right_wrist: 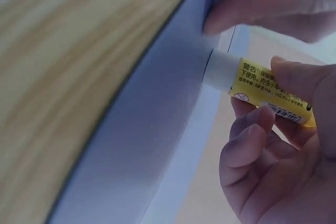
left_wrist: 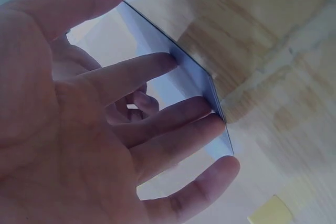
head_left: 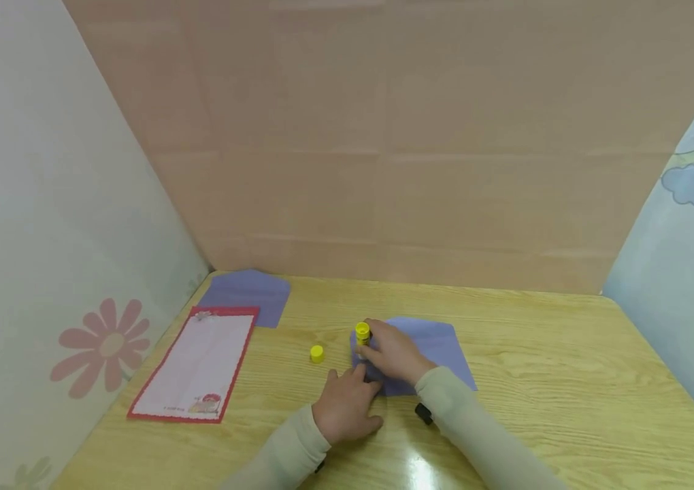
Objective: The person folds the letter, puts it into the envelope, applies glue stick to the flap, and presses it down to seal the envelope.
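Note:
My right hand grips a yellow glue stick between thumb and fingers. Its white end meets the surface of a purple envelope in the right wrist view. The envelope lies flat on the wooden table, partly covered by both hands. With fingers spread, my left hand rests at the envelope's near left corner. In the left wrist view its fingertips touch the envelope's edge. A small yellow cap stands on the table left of the glue stick.
A red-bordered white letter sheet lies on the left of the table. It overlaps a second purple envelope behind it. A brown-covered wall rises at the back, with patterned panels on both sides.

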{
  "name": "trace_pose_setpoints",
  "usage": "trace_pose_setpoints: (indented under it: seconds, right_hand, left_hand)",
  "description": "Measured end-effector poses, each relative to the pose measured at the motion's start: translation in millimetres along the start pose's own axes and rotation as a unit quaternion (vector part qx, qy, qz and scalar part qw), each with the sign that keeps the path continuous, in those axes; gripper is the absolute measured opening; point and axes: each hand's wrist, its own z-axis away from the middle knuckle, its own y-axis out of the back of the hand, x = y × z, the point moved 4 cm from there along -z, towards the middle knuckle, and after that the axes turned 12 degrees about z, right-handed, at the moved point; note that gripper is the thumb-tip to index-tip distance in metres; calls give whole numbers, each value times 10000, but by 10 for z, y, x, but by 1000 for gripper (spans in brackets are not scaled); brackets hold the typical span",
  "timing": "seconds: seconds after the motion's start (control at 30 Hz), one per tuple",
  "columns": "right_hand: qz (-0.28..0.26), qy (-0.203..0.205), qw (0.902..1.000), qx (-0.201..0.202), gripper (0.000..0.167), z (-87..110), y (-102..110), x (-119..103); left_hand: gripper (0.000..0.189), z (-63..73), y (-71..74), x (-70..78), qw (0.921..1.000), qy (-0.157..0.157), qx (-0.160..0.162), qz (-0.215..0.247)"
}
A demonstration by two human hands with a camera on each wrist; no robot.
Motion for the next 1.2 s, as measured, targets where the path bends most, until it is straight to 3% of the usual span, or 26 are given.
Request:
trace_pose_setpoints:
  seconds: [0.4,0.73,0.97,1.2]
  right_hand:
    - [206,-214,9994,204,15,268,160,252]
    - [325,-577,9975,242,16,460,301,507]
    - [664,-879,9933,365,34,567,388,667]
    - [711,-910,9919,531,21,637,477,799]
  left_hand:
    - [54,8,-16,-16,9998,-14,176,-57]
    - [55,6,-21,-30,9999,75,86,40]
    - [54,14,-22,-24,9999,51,133,43]
    - [53,11,-34,-36,9998,37,161,78]
